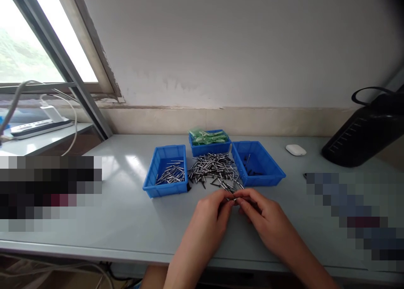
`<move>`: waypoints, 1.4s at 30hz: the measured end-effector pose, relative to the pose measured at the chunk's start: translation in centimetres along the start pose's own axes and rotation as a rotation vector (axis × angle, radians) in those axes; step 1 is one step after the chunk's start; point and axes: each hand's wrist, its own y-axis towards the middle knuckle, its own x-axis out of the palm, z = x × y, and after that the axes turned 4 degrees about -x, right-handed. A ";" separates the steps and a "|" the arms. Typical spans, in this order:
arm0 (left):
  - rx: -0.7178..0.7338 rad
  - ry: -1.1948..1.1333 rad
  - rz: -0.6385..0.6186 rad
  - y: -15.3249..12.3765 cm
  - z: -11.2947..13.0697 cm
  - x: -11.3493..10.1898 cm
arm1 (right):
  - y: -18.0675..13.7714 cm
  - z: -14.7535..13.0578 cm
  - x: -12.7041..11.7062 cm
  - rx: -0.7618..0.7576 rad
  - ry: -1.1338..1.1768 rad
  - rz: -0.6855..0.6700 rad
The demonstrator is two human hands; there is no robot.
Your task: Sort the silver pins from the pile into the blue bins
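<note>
My left hand (214, 209) and my right hand (260, 209) meet at the near edge of a pile, fingertips pinched together. Between them shows a bit of a thin metal rod (234, 199), mostly hidden by the fingers. Just beyond lies the loose pile of thin metal rods (214, 165), several with black ends. To its left, a blue bin (167, 191) holds more bare silvery rods (172, 173). On the right, another blue bin (265, 180) has a few small dark pieces (251, 172) on its floor.
Behind the pile, a third blue bin (211, 149) holds green plastic packaging (208, 137). A white earbud case (296, 149) and a large black bottle (360, 133) stand at the right. A power strip (41, 127) rests on the left shelf. Both table sides have blurred-out patches.
</note>
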 end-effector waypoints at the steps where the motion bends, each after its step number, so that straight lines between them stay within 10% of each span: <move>1: -0.005 -0.009 0.001 0.0 0.0 0.0 | 0.0 0.0 0.0 -0.001 -0.002 0.002; 42: -0.016 -0.161 0.052 -0.9 0.2 0.4 | -0.9 -0.4 -0.4 -0.042 0.019 -0.048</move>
